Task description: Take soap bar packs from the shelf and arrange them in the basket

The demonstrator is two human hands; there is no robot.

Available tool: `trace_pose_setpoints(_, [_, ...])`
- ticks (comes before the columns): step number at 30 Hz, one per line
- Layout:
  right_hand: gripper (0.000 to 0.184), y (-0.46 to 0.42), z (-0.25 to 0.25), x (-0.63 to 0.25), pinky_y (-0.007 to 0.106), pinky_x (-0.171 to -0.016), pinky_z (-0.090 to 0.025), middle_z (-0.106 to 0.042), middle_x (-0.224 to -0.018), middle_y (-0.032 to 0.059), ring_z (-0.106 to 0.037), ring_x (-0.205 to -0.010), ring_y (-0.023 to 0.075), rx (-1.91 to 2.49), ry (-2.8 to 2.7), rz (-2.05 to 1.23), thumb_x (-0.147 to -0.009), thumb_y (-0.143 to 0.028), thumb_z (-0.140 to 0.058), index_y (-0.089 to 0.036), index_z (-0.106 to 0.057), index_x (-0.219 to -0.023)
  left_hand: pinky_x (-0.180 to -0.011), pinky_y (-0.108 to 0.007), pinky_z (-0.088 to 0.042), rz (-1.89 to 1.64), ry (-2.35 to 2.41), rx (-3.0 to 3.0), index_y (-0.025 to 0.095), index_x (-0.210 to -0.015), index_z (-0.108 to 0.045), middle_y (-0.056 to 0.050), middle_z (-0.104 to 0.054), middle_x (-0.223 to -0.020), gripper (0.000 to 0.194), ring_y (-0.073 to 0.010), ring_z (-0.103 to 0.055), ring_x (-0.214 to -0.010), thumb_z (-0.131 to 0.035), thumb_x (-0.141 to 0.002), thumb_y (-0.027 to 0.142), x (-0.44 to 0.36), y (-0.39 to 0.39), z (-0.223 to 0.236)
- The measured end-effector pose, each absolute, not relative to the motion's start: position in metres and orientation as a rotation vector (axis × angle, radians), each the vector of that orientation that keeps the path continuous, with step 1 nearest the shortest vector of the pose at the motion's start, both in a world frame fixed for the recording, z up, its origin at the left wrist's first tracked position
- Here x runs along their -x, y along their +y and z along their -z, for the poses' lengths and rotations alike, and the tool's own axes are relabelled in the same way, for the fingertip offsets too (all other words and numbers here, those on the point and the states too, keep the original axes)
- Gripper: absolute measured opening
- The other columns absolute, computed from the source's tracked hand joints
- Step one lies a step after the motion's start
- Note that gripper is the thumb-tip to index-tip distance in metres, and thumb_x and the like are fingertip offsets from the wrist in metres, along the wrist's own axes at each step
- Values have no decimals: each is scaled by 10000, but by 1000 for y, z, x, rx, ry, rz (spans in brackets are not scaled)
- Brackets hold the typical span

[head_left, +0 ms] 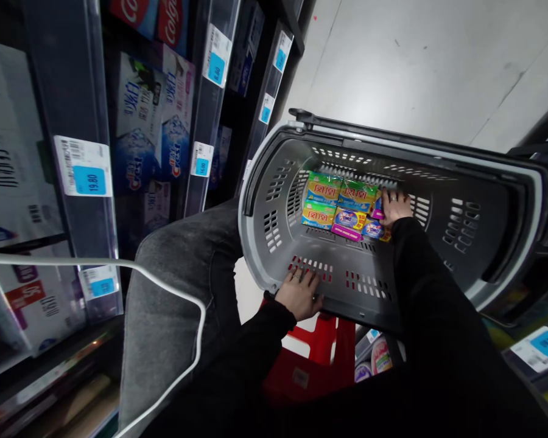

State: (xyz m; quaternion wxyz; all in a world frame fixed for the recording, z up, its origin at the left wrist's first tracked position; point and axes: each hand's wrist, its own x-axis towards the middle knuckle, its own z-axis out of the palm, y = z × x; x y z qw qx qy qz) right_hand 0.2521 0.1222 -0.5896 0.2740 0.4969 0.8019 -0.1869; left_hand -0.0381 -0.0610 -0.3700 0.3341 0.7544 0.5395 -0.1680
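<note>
Kicking off at nine o'clock, we have Crest boxes (139,128) stacked on the shelf, and below them a white cable (164,289) looping across the grey trouser leg (173,255). Moving right, at six o'clock on the grey basket (254,255), here's the left hand (300,294), fingers moderately spread over the near wall; how firmly they grip, I cannot tell. No pack under this one: the group sits well apart, on the basket floor, towards one o'clock from these fingers. And what a tidy cluster! Three green-and-orange packs (318,215) fill the left side and the top middle, long axes running roughly nine to three, close together. Next along, two OMO packs (351,218) take the lower row, also lying lengthwise, dipping a touch towards four. Now the right end, and this is the relation that matters: a purple pack (377,207) pokes out at nine o'clock from the right hand (396,205), whose fingers are bent over it, clearly the nearer hand. Touching, it seems; pinched or merely pressed, I cannot tell, and its long axis is too covered to call. The lower right OMO pack lies just beside, at seven o'clock from those fingers. Away at four o'clock, a price tag (541,348) rounds off the right side.
</note>
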Motion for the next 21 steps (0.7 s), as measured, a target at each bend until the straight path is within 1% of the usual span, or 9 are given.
trace_pose_setpoints(4, [1095, 123, 594, -250, 557, -1024, -245, -362, -1398, 278, -340, -1251, 402, -1363, 2148, 477, -670, -484, -740, -48, -143, -1478, -943, -470, -439, 444, 1402, -1957, 132, -1219, -617, -102, -646, -1180, 502, -337, -555, -1056, -543, -829, 439, 39, -61, 370])
trace_pose_setpoints(9, [1070, 122, 595, -248, 571, -1049, -212, -381, -1383, 264, -343, -1247, 391, -1385, 2171, 445, -674, -490, -734, -52, -167, -1468, -938, -463, -443, 429, 1405, -1978, 139, -1232, -611, -107, -647, -1170, 502, -338, -555, -1063, -552, -829, 433, 40, -61, 369])
trace_pose_setpoints(14, [1075, 122, 595, -250, 579, -1026, -229, -370, -1384, 283, -330, -1245, 404, -1389, 2186, 488, -695, -500, -713, -39, -135, -1476, -906, -464, -453, 418, 1415, -2018, 138, -1198, -629, -107, -660, -1128, 490, -331, -570, -1013, -570, -816, 441, 40, -61, 369])
trace_pose_setpoints(21, [1081, 123, 602, -256, 573, -1002, -231, -382, -1368, 274, -344, -1213, 407, -1410, 2208, 518, -689, -532, -696, -53, -130, -1476, -886, -446, -461, 367, 1435, -2065, 143, -1171, -642, -81, -669, -1119, 480, -316, -575, -983, -573, -806, 447, 40, -63, 370])
